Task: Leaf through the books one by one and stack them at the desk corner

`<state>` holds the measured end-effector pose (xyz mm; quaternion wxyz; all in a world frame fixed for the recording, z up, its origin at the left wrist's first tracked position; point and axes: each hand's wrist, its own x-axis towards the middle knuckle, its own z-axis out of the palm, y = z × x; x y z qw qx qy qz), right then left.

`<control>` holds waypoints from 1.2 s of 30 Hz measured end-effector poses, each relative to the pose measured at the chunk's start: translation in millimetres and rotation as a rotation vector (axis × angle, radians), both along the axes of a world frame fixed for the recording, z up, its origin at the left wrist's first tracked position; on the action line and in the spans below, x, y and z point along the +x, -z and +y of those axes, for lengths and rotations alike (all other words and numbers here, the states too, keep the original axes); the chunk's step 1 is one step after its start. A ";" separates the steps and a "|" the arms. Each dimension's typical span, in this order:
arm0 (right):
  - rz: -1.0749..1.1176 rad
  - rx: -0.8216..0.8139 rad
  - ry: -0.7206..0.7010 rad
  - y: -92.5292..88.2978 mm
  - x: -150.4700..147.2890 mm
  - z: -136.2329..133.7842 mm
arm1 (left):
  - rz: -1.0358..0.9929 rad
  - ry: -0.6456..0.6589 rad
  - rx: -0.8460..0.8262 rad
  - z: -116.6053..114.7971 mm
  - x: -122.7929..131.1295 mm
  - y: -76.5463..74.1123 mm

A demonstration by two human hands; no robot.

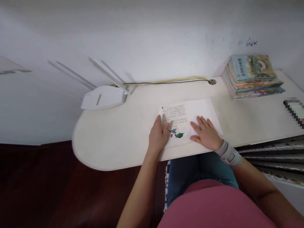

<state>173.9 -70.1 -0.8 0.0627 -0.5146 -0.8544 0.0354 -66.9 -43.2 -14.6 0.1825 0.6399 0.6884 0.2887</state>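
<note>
An open book (174,112) lies on the white desk (114,136) in front of me. Its left page carries printed text with a small picture of a green leaf, and the right page looks blank. My left hand (157,137) holds the book's left edge, thumb on the page and the other fingers along the side, their tips partly hidden. Flat on the right page rests my right hand (206,135), fingers spread. A grey band (229,153) wraps the right wrist.
A white router (104,97) with raised antennas stands at the desk's left. Yellow and black cables (166,81) run along the wall to a hole (212,82). Stacked books (255,71) sit at the back right, with a pixelated dark-edged object (295,110) near the right edge.
</note>
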 end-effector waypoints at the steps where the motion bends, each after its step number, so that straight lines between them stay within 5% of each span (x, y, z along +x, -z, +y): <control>1: -0.002 0.000 0.000 -0.3 0.3 -0.1 | 0.006 0.006 -0.004 0.2 0.3 -0.5; 36: 0.045 -0.020 0.076 -6.7 -3.9 -3.1 | 0.138 0.054 0.023 0.9 2.4 1.6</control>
